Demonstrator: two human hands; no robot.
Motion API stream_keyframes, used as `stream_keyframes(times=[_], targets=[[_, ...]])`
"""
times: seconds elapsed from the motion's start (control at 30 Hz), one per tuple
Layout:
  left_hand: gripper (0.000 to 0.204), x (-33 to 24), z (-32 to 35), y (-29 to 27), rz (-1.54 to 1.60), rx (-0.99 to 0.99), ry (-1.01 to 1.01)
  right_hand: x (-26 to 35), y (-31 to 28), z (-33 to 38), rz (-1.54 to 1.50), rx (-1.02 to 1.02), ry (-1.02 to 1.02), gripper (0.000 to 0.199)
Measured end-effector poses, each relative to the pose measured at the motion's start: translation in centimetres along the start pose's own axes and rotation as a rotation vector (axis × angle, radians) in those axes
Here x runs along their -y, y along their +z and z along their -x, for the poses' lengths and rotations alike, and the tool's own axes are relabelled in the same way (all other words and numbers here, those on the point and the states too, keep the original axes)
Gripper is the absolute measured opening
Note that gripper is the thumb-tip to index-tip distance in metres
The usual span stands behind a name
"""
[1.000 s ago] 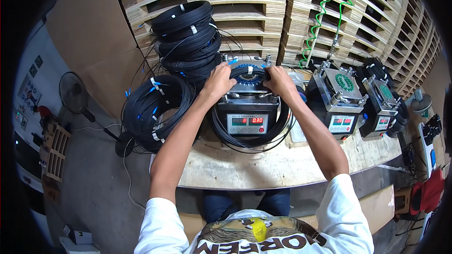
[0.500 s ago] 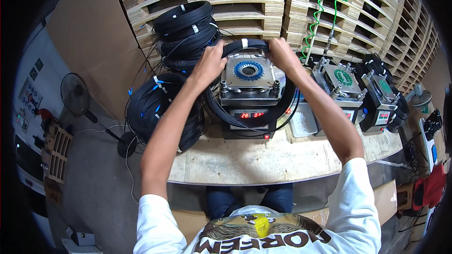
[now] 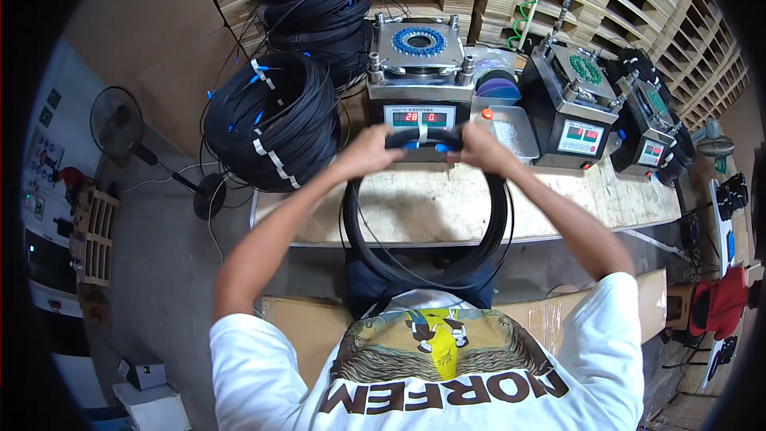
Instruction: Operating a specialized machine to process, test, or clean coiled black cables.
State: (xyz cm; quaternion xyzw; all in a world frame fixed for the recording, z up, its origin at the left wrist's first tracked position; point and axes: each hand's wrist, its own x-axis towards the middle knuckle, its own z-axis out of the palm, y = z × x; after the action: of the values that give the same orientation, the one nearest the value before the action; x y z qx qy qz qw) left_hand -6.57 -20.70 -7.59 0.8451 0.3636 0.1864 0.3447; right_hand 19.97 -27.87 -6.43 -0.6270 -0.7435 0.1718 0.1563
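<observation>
Both my hands grip the far side of a black cable coil [image 3: 496, 219], whose near side hangs over the bench's front edge. My left hand [image 3: 373, 152] is closed round it on the left. Opposite, my right hand [image 3: 481, 149] is closed round it on the right. Between them a white band wraps the cable, and blue connector tips show by the fingers. Just beyond stands a polishing machine [image 3: 419, 80] with a lit red display, its metal plate carrying a ring of blue connectors [image 3: 419, 41].
Stacked black cable coils [image 3: 271, 124] stand at the left, with more behind. Two more machines [image 3: 570, 104] with green rings stand at the right, near a white tray [image 3: 511, 132] and purple discs [image 3: 496, 86]. A floor fan [image 3: 124, 124] stands left of the wooden bench [image 3: 319, 219].
My hands have drawn the coil toward me, off the front of the machine and down over the bench edge. The machine's display and plate are now uncovered.
</observation>
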Motion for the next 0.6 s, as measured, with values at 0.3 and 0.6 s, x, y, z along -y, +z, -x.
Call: stream_keyframes(times=[0.3, 0.6], targets=[[0.049, 6.9, 4.8, 6.6, -0.025, 0.070, -0.129, -0.2, 10.5, 4.7, 0.009, -0.028, 0.119, 0.049], [0.033, 3.9, 6.5, 6.6, -0.542, -0.199, 0.170, 1.6, 13.0, 5.9, 0.355, -0.346, 0.030, 0.046]])
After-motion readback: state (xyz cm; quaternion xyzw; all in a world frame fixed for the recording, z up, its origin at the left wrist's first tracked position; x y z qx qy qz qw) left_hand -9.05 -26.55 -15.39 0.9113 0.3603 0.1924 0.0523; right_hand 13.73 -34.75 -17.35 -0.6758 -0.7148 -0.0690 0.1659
